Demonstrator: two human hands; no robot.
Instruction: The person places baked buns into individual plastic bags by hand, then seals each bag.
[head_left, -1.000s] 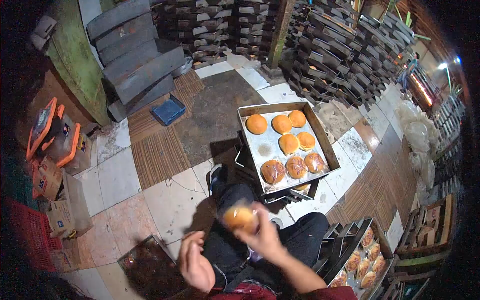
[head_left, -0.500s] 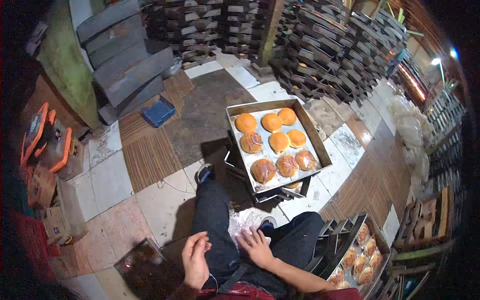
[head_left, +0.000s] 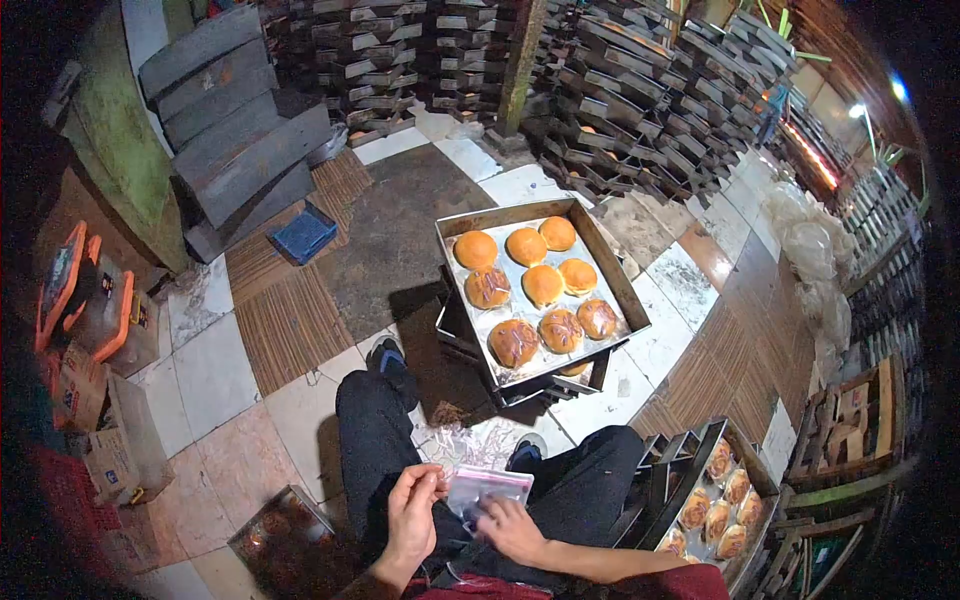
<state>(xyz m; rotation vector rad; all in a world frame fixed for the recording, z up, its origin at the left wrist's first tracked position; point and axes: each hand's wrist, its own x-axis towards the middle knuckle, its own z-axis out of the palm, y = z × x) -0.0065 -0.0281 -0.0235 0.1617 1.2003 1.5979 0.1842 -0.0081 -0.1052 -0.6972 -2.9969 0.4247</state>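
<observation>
A small clear plastic bag (head_left: 503,484) with a pinkish upper edge is held up over my lap. My left hand (head_left: 412,515) is closed, thumb and fingers pinched at the bag's left corner. Lower on the bag, the bent fingers of my right hand (head_left: 512,530) grip it, somewhat smeared by motion. Loose clear plastic bags (head_left: 465,442) lie on the floor between my feet. In front stands a metal tray (head_left: 630,300) of round buns; several are plain golden and others, such as this bun (head_left: 514,343), have a streaked brown top or wrapping.
A second tray (head_left: 768,500) at the right holds wrapped buns. A dark tray (head_left: 285,540) lies at lower left. Stacked trays (head_left: 630,110) line the back. A blue plastic item (head_left: 303,235) rests on the floor, and orange-edged containers (head_left: 100,300) stand at left.
My right hand has lifted a plastic bag from the pile between my feet. My left hand has moved right, to the bag's corner. The camera view has shifted slightly.
</observation>
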